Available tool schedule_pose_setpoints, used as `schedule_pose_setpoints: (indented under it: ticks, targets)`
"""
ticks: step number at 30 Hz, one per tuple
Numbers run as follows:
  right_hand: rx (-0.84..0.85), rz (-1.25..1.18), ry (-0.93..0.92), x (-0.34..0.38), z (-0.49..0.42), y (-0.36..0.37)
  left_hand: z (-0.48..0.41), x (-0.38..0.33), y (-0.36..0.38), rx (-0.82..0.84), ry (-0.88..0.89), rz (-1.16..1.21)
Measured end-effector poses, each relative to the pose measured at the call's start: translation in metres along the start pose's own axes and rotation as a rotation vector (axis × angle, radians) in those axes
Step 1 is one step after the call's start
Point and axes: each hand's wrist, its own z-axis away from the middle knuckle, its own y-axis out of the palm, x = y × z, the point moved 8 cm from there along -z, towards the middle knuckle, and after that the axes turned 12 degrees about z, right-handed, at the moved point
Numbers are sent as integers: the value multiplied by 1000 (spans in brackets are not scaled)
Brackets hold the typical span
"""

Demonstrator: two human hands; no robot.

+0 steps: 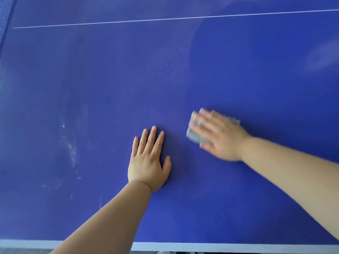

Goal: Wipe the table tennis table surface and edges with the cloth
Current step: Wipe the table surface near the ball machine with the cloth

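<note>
The blue table tennis table (110, 79) fills the view. My left hand (148, 160) lies flat on it, palm down, fingers straight and slightly spread. To its right, my right hand (218, 136) presses a small grey-blue cloth (194, 133) onto the surface with straight fingers. That hand and the cloth are blurred by motion. Most of the cloth is hidden under the palm; only its left edge and a strip behind the fingers show.
A thin white centre line (165, 19) crosses the table at the top. The white near edge band (220, 246) runs along the bottom. The net (5, 24) stands at the far left. Pale dusty smears and specks (71, 149) mark the surface at the left.
</note>
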Motion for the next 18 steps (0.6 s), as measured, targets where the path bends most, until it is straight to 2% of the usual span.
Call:
schedule_pose_setpoints:
  ticks: [3, 5, 6, 8, 11, 13, 14, 16, 18]
  targets:
    - [118, -95, 396, -67, -27, 3, 2, 1, -1, -27, 9, 18]
    - [107, -90, 445, -57, -32, 0, 2, 1, -1, -39, 14, 27]
    - [68, -74, 388, -36, -29, -3, 2, 1, -1, -41, 17, 32]
    - [-21, -73, 150, 28, -4, -6, 2, 2, -1, -53, 21, 44]
    - [-51, -74, -199, 111, 53, 0, 2, 1, -2, -69, 26, 52]
    - [-65, -44, -332, 114, 63, 0, 1, 0, -3, -71, 23, 46]
    - [-64, -9, -339, 102, 58, 1, 1, 0, -2, -64, 18, 39]
    - [-53, 18, -156, 53, 31, 0, 1, 1, -1, -62, 3, 27]
    - [28, -30, 167, -8, 9, 0, 1, 1, -2, -67, -6, 31]
